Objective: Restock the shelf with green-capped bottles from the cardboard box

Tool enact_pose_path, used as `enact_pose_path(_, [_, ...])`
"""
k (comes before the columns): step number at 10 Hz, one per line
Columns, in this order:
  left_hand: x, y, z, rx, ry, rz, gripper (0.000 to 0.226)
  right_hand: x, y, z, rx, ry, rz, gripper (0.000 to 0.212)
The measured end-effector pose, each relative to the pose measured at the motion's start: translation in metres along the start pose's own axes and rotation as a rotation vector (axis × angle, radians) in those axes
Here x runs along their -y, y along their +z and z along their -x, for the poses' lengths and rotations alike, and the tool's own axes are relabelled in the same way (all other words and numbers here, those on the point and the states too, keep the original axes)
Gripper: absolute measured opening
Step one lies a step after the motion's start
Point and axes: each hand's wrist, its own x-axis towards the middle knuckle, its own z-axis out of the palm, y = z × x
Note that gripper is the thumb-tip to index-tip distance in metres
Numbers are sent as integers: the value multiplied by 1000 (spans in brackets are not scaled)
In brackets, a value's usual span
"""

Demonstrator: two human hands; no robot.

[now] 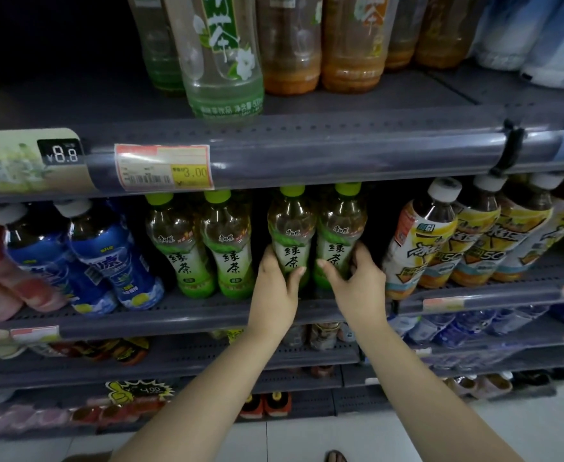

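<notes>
Right now we have both arms stretched to the middle shelf [207, 316], each hand wrapped around one green-capped bottle that stands upright on it. Our left hand [275, 288] grips the lower body of the left bottle [292, 235], thumb across the front of its label; our right hand [357, 281] grips the right bottle [340, 231] the same way, and the two bottles stand just beside each other. Their green and white labels carry the black characters 绿茶, with a small brand mark above that we cannot read clearly. To the left, two more green-capped bottles [200, 241] with the same 绿茶 label stand side by side, a dark gap between them and ours. Further left are blue-labelled bottles [107, 258] with white caps; to the right lean yellow-labelled bottles [440, 241], also white-capped, their print too skewed to read. On the rail of the upper shelf [340, 151] a black price tag [60, 151] reads ¥8.8 and a red and yellow ticket [163, 166] reads 3.00 beside a barcode. Above, pale green and amber bottles [257, 51] stand with white characters on their labels.
</notes>
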Motion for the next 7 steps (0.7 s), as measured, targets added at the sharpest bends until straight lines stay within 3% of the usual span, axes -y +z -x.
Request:
enact_pose_path(2, [-4,-6,5,26,16,2,58,1,-5,1,37,-39,13,46])
enact_pose_path(4, [2,-15,30,33,-1,-20,72,-6,-19,22,88,-12,-10,73])
enact_pose_path(7, [12,-30,41,15,13,15,57,1,-23,23,115,-9,-40,61])
